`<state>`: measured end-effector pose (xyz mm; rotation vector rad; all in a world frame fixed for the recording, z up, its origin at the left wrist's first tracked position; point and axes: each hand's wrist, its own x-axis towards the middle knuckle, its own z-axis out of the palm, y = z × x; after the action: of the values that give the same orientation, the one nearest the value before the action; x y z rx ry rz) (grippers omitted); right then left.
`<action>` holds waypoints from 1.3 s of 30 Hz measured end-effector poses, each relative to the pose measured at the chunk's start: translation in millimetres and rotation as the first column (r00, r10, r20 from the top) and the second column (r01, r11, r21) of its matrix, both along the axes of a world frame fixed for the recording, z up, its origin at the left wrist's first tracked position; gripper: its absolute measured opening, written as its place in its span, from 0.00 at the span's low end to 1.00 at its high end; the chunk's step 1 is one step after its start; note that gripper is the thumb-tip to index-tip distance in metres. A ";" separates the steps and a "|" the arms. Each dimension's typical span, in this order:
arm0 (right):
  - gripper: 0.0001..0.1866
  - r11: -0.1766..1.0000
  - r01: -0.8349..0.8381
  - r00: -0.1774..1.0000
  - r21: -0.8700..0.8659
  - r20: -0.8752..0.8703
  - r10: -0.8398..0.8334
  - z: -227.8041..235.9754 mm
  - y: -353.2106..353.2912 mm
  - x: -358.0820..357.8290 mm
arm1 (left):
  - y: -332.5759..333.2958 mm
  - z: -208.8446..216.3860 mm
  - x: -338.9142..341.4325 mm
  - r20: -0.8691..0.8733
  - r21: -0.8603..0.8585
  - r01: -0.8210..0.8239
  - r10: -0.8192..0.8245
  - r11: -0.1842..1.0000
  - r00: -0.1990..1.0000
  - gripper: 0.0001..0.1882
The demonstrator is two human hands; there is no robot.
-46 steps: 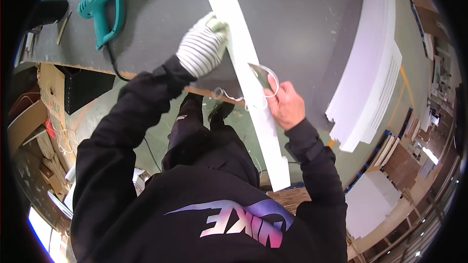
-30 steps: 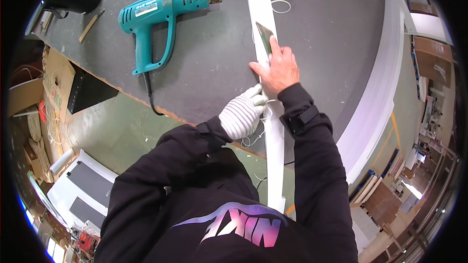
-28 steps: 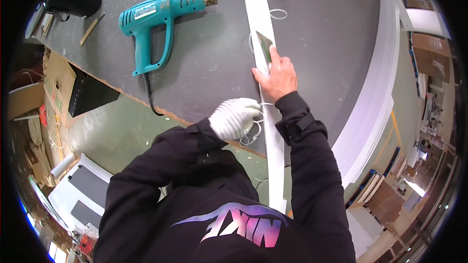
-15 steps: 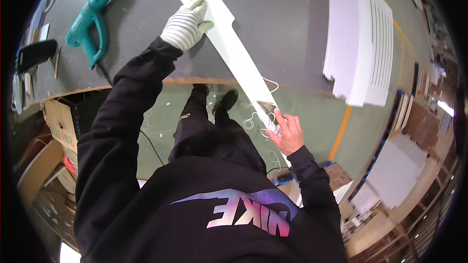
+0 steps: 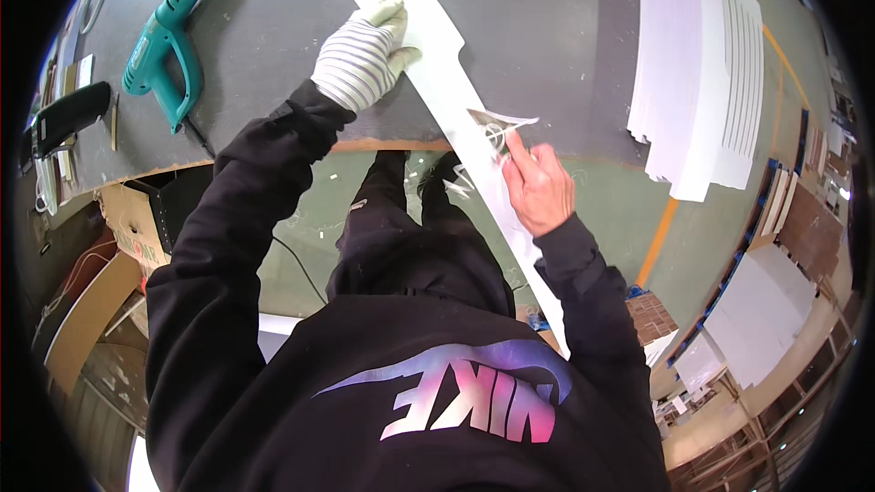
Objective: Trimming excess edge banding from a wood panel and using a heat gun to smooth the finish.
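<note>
A long white strip [image 5: 440, 59], wider at its far end, runs from the table past its front edge toward my right side. My left hand [image 5: 360, 59], in a striped glove, is closed on the left edge of its wide part. In my bare right hand [image 5: 540, 189] is a small dull-metal scraper blade [image 5: 486, 117], pinched with the index finger extended along it. The blade rests against the strip's right edge near the table's front edge. Thin curled white shavings [image 5: 497, 135] bunch beside the blade. My right fingers partly hide the blade.
A teal heat gun [image 5: 161, 59] lies on the grey table [image 5: 273, 0] at left, its cord hanging over the front edge. Beyond it sit a black-handled tool [image 5: 73, 114] and thin offcuts. White strips are stacked [image 5: 679, 64] at right. A cardboard box [image 5: 128, 219] stands below left.
My right hand and the scraper blade have moved up the strip, away from my body, to near the table edge. The left hand keeps its hold. The view has shifted slightly.
</note>
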<state>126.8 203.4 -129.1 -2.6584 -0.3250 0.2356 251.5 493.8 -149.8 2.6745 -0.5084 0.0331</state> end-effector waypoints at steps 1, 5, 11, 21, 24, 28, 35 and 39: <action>0.23 1.000 -0.020 0.998 0.006 0.058 0.020 -1.4 10.2 13.2 | 1.8 1.3 0.2 0.009 -0.004 0.009 -0.009 1.000 1.000 0.28; 0.22 1.000 0.012 1.000 -0.018 0.013 -0.012 -3.0 46.1 57.8 | 5.7 -1.3 2.2 -0.026 -0.071 0.005 -0.007 0.997 1.000 0.28; 0.22 0.996 0.082 0.996 0.039 0.034 -0.083 0.0 57.6 54.9 | 7.8 8.3 2.9 -0.101 -0.084 -0.029 0.020 0.996 0.995 0.28; 0.23 0.988 -0.154 0.981 0.014 0.124 0.151 -13.0 132.7 232.3 | 15.6 2.9 3.7 -0.118 -0.226 -0.011 -0.016 0.974 0.993 0.25; 0.28 0.973 -0.197 0.975 0.121 0.130 0.181 -30.3 141.9 291.8 | 12.9 -0.4 4.5 -0.190 -0.299 -0.051 -0.007 0.953 0.982 0.27; 0.37 0.901 0.303 0.898 0.311 -0.408 -0.161 14.1 67.9 274.2 | 21.3 5.0 8.5 -0.268 -0.351 -0.062 -0.037 0.934 0.963 0.33; 0.38 0.614 0.771 0.428 0.169 -0.851 -0.303 71.5 47.8 92.3 | 25.4 3.7 12.7 -0.257 -0.249 0.060 -0.126 0.967 0.958 0.40; 0.36 0.396 0.907 0.269 0.144 -0.921 -0.282 89.1 106.6 99.4 | 25.5 -1.2 11.6 -0.121 -0.210 0.124 -0.151 0.970 0.981 0.39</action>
<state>226.2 310.0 -40.0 -1.4366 0.8982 0.8053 263.0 519.3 -151.0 2.4180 -0.6112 -0.1310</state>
